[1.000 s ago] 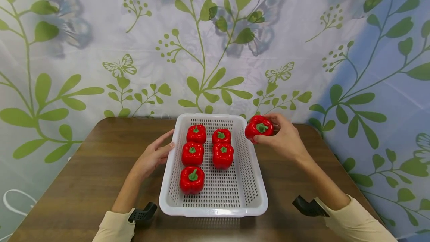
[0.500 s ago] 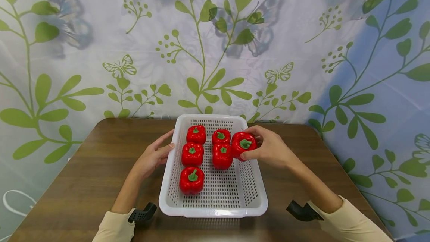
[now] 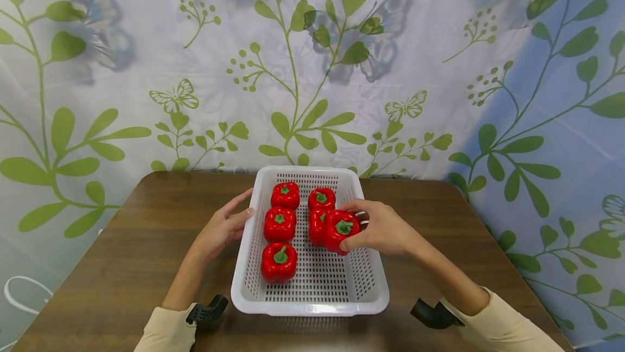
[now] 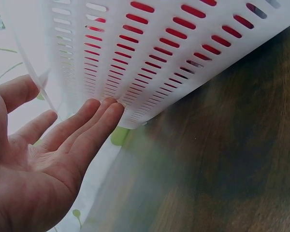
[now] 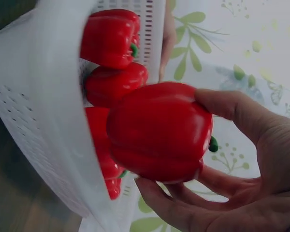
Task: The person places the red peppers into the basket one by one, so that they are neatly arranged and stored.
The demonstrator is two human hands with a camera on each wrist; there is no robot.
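A red bell pepper (image 3: pixel 340 231) with a green stem is gripped between the thumb and fingers of my right hand (image 3: pixel 383 228). In the right wrist view this bell pepper (image 5: pixel 159 131) fills the middle, above the basket's rim. Below it stands a white perforated plastic basket (image 3: pixel 312 307) holding several more red bell peppers, with one in the right column (image 3: pixel 317 227) partly hidden behind the held one. My left hand (image 3: pixel 219 232) touches the basket's left side with fingers extended. From the left wrist, straight fingers (image 4: pixel 82 125) lie against the slotted wall (image 4: pixel 150 63).
The basket rests on a dark brown wooden table (image 3: pixel 146 232). Behind the table hangs a white curtain (image 3: pixel 205 70) with green leaves and butterflies. A white cord (image 3: pixel 21 292) shows at the far left.
My right hand has carried the bell pepper left and nearer to me, from beyond the basket's right rim to over its inside. The left hand and basket have stayed put.
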